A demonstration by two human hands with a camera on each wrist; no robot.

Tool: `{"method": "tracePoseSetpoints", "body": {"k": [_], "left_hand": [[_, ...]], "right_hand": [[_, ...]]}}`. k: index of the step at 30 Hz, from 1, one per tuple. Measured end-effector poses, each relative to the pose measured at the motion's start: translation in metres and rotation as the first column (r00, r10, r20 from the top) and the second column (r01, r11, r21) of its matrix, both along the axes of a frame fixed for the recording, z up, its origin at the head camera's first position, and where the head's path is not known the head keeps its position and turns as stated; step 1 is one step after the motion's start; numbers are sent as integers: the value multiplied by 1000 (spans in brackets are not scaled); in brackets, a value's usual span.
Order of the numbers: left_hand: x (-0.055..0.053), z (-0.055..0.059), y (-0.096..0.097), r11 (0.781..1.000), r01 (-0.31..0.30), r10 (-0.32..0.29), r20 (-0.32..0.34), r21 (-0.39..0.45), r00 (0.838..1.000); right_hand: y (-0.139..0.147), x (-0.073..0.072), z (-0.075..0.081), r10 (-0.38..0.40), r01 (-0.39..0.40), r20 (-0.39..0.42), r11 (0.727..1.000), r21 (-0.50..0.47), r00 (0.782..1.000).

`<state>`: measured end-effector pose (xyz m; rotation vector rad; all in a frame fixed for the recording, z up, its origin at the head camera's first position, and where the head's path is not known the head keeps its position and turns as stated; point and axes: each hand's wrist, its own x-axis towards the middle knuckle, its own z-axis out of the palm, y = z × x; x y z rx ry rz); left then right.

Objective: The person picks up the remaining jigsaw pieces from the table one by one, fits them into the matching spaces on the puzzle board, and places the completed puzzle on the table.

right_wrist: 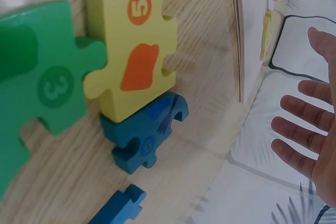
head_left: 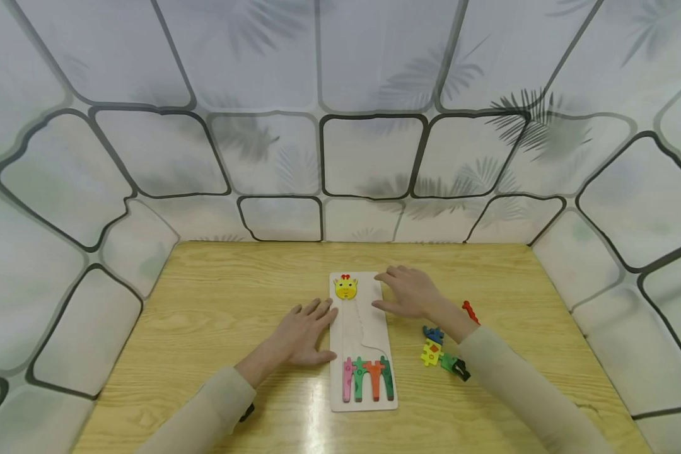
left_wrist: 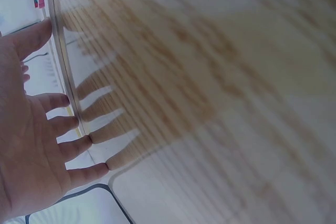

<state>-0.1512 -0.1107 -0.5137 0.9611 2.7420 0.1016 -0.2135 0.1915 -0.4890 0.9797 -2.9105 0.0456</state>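
A white puzzle board (head_left: 369,321) lies lengthwise on the table, with a yellow giraffe-head piece (head_left: 346,288) at its far end. Along its near end stand a pink leg piece (head_left: 348,381), a green one (head_left: 359,383), an orange one (head_left: 375,381) and a dark green one (head_left: 387,381). My left hand (head_left: 302,335), fingers spread, has its fingertips right at the board's left edge. Over the far right edge reaches my right hand (head_left: 411,293), thumb and fingers apart and holding nothing. In the right wrist view this hand (right_wrist: 323,124) shows straight, separated fingers.
Loose pieces lie right of the board: a blue one (head_left: 433,335), a yellow one (head_left: 431,352) numbered 5, a green one (head_left: 448,362) and a red one (head_left: 470,311), partly under the right forearm. A patterned curtain (head_left: 369,157) rises behind the wooden table (head_left: 244,277).
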Motion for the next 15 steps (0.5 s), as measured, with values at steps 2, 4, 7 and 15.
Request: {"method": "tracePoseSetpoints", "body": {"k": [2, 4, 7, 15], "left_hand": [[0, 0, 0, 1000, -1, 1, 3, 4, 1000], [0, 0, 0, 1000, -3, 2, 8, 7, 1000], [1, 0, 0, 1000, -2, 2, 10, 8, 1000], [1, 1, -1, 1000, 3, -3, 6, 12, 1000]], "right_hand": [[1, 2, 1, -1, 1, 4, 1000, -1, 1000], [3, 4, 1, -4, 4, 10, 1000, 0, 1000], [4, 6, 1, -6, 6, 13, 1000, 8, 1000], [12, 12, -2, 0, 0, 12, 1000, 8, 1000]]}}
